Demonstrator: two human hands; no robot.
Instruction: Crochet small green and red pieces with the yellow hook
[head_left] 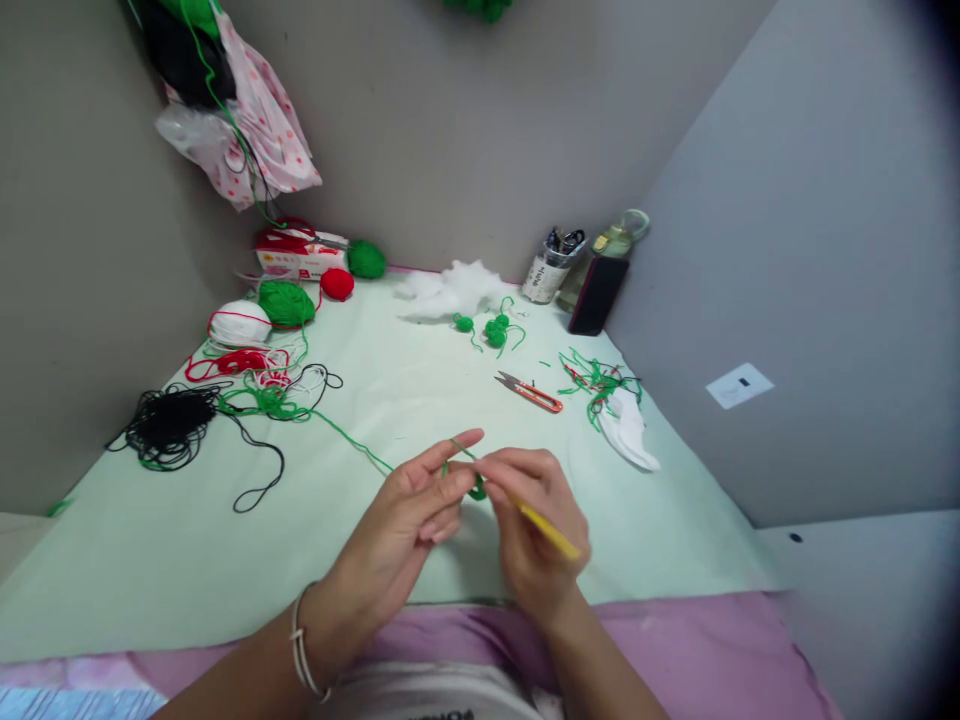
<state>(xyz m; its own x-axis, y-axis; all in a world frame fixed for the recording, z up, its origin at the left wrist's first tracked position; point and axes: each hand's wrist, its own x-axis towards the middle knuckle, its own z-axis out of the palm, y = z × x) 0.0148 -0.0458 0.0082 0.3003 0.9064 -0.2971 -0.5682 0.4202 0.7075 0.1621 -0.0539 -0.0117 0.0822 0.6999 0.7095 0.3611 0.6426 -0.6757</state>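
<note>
My left hand point(411, 515) pinches a small green crochet piece point(478, 488) between thumb and fingers, its index finger raised with green yarn point(352, 440) running over it. That strand trails left across the table to a loose green tangle. In my right hand point(541, 525) is a crochet hook with a yellow handle point(551, 530); its tip is hidden at the green piece. Both hands meet above the front part of the table. Beyond them lie orange-handled thread snips point(531, 392) and small green crocheted balls point(496, 330) with loose tails.
At left are black yarn point(172, 422), a white ball point(240, 324), a green ball point(286, 302) and a red ball point(337, 284). White stuffing point(454, 290) lies at the back. Yarn scraps point(600, 382), a phone point(598, 295) and a pen cup point(545, 278) stand or lie right.
</note>
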